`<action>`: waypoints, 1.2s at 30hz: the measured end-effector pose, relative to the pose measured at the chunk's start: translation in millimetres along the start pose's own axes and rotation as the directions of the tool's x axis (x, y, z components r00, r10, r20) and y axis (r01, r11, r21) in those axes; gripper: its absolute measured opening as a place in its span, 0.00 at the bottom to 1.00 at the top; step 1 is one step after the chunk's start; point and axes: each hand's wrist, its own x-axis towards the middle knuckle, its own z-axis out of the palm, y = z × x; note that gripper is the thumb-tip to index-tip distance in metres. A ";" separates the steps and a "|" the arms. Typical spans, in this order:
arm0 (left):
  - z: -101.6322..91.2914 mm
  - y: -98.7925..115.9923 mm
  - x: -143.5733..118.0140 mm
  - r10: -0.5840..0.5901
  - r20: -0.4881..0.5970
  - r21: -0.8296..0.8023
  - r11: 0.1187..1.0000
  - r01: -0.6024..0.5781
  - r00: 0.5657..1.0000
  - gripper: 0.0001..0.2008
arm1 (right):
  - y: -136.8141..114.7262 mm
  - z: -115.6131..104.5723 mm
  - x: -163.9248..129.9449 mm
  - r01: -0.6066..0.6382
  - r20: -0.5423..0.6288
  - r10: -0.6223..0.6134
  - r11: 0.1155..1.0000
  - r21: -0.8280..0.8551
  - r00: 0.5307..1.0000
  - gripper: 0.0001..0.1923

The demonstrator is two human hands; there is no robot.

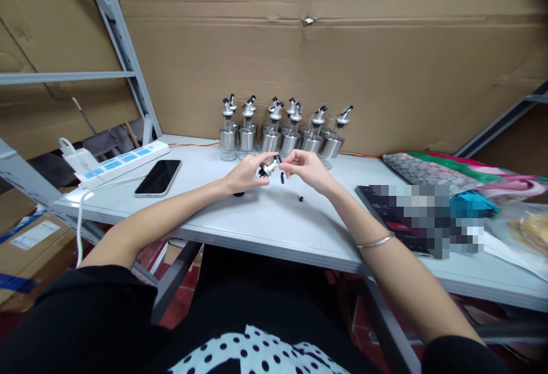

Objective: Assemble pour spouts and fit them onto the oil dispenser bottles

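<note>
My left hand (245, 175) grips a silver pourer spout (269, 169) with black parts, tilted above the white table. At the spout's tip, my right hand (307, 169) has its thumb and fingers pinched together; whatever they hold is too small to make out. Just below those fingertips is a small black piece (282, 178). A smaller black bit (301, 198) lies nearer the front. Partly under my left hand sits a dark round part (238, 194). Behind both hands stand several glass-and-steel bottles (271, 139) fitted with similar spouts.
To the left are a phone (158, 178) and a white power strip (124, 163) with a cable. A dark tablet-like device (385, 214), partly blurred out, rests on the right near folded fabric (432, 171). Cardboard (274, 60) walls the back; a metal frame (124, 48) rises at left.
</note>
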 end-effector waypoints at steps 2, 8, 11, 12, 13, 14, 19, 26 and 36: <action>0.2 -1.0 0.3 0.002 -0.005 0.014 1.000 -0.002 1.000 0.31 | -1.3 1.0 -1.0 0.000 0.015 0.000 1.000 -0.012 1.000 0.20; 1.2 -2.4 -0.6 -0.003 0.013 0.080 0.997 0.002 1.000 0.30 | -2.8 3.3 -2.2 -0.004 0.049 0.004 1.000 -0.005 0.999 0.20; 0.8 -1.0 -1.3 -0.009 0.022 0.107 0.994 0.006 1.000 0.31 | -4.0 3.6 -2.3 -0.008 0.051 0.008 1.000 0.001 0.999 0.20; 0.6 -0.6 -1.5 -0.005 0.024 0.110 0.994 0.002 1.000 0.31 | -4.6 3.6 -2.5 -0.010 0.052 0.010 1.000 0.001 0.999 0.20; 0.4 -0.3 -1.6 0.002 0.027 0.110 0.994 -0.004 1.000 0.31 | -5.3 3.7 -2.7 -0.014 0.055 0.014 1.000 0.002 0.998 0.19; 0.2 -0.2 -1.6 0.008 0.031 0.110 0.994 -0.012 0.999 0.31 | -5.9 3.7 -3.0 -0.019 0.060 0.019 1.000 0.002 0.998 0.19; 1.0 -3.1 -0.9 0.014 0.050 0.079 0.997 -0.018 0.999 0.29 | -6.2 3.1 -3.8 -0.041 0.091 0.041 0.999 0.002 0.995 0.19; 0.3 -3.2 -0.1 0.018 0.045 0.056 0.998 -0.020 0.999 0.29 | -2.0 1.8 -2.0 -0.034 0.085 0.029 0.998 0.048 0.996 0.20; 2.1 -3.2 -1.1 0.042 0.021 0.060 0.997 -0.044 0.999 0.30 | -2.8 2.8 -3.1 -0.061 0.089 0.049 0.989 0.135 0.995 0.22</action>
